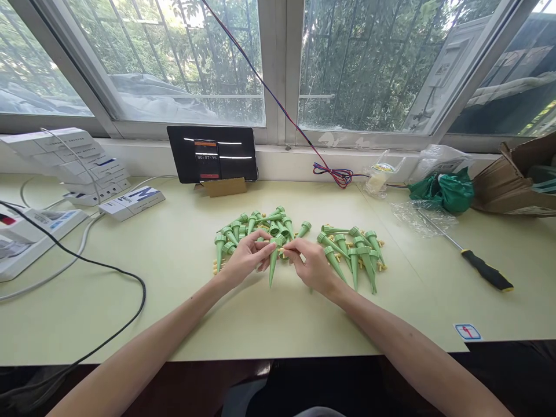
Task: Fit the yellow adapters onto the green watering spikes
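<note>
My left hand [244, 258] is closed on a green plastic watering spike [273, 269], its cap at the top and its point toward me. Between the fingertips of my right hand [313, 265] is a small yellow plastic valve [281, 250], touching the side of the spike just under the cap. Whether it is seated there, I cannot tell. Behind my hands lies a heap of green spikes [240, 227], with small yellow valves [217, 266] at its left edge. To the right is another group of spikes [354, 267], with yellow valves showing on several.
A tablet [212, 155] with a timer leans by the window. White boxes [132, 202], a power strip [39, 240] and cables are at the left. On the right are a screwdriver [486, 270], a green bag [443, 191], clear plastic wrap and a cardboard box [512, 185].
</note>
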A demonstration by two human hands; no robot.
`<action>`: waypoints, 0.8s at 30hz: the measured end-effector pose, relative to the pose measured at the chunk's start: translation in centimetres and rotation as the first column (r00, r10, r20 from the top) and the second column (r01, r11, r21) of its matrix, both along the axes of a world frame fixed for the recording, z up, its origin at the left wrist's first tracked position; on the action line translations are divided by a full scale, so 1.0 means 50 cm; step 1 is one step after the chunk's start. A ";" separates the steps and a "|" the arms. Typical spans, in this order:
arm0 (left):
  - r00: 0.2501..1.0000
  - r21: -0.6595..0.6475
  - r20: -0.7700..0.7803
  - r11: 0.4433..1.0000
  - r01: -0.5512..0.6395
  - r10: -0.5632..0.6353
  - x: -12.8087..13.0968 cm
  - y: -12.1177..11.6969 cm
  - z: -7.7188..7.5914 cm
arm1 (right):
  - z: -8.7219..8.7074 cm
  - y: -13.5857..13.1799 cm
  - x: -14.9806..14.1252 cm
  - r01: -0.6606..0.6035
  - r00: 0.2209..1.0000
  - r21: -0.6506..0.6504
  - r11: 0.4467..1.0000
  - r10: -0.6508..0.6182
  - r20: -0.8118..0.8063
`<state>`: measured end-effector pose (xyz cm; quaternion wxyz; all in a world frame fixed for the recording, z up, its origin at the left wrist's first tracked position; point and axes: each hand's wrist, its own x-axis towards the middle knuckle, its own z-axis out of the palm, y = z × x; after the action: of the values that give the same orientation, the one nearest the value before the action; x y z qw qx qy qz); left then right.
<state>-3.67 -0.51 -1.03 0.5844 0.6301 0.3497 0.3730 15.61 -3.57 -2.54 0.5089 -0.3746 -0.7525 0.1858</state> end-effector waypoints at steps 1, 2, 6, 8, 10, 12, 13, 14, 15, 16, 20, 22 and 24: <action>1.000 0.000 -0.001 1.000 -0.001 0.001 0.000 0.000 0.000 | 0.000 0.000 0.000 -0.002 1.000 0.006 1.000 0.002 -0.002; 1.000 -0.002 -0.002 1.000 -0.002 0.002 0.000 0.000 0.000 | -0.001 0.000 0.000 -0.003 1.000 0.002 1.000 0.003 -0.005; 1.000 -0.008 -0.003 1.000 0.001 -0.001 0.002 -0.003 0.003 | -0.001 0.001 0.001 -0.007 1.000 -0.079 0.997 0.007 -0.002; 1.000 -0.008 -0.004 1.000 0.004 -0.004 0.004 -0.005 0.004 | -0.001 0.001 0.001 -0.008 1.000 -0.111 0.994 0.008 0.002; 1.000 -0.008 -0.006 1.000 0.003 -0.003 0.006 -0.006 0.006 | 0.001 0.000 0.002 -0.009 1.000 -0.125 0.992 0.009 0.003; 1.000 -0.005 -0.009 1.000 0.000 -0.001 0.006 -0.006 0.006 | 0.002 0.000 0.002 -0.010 1.000 -0.127 0.992 0.011 0.004; 1.000 -0.002 -0.009 1.000 0.000 0.000 0.006 -0.006 0.006 | 0.003 0.000 0.002 -0.013 1.000 -0.121 0.993 0.014 0.007; 1.000 0.002 -0.010 1.000 0.000 0.000 0.005 -0.005 0.006 | 0.004 0.000 0.002 -0.017 1.000 -0.109 0.994 0.019 0.013; 1.000 0.006 -0.011 1.000 0.001 -0.001 0.004 -0.005 0.006 | 0.004 0.000 0.002 -0.022 1.000 -0.092 0.996 0.024 0.018; 1.000 0.010 -0.012 1.000 0.002 -0.002 0.004 -0.004 0.005 | 0.004 0.001 0.002 -0.029 0.999 -0.073 0.997 0.030 0.021; 1.000 0.023 -0.015 1.000 0.006 -0.006 0.002 -0.001 0.002 | 0.003 0.002 0.001 -0.044 0.999 -0.060 0.997 0.045 0.009; 1.000 0.030 -0.022 1.000 0.004 -0.003 0.002 -0.001 0.001 | 0.002 0.003 0.002 -0.043 0.999 -0.098 0.994 0.044 0.003; 1.000 0.036 -0.030 0.999 0.003 -0.002 0.002 -0.002 -0.001 | 0.001 0.002 0.002 -0.043 0.999 -0.136 0.990 0.043 -0.003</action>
<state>-3.55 -0.59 -1.07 0.5680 0.6465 0.3509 0.3691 15.72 -3.45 -2.48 0.4782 -0.3921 -0.7459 0.2474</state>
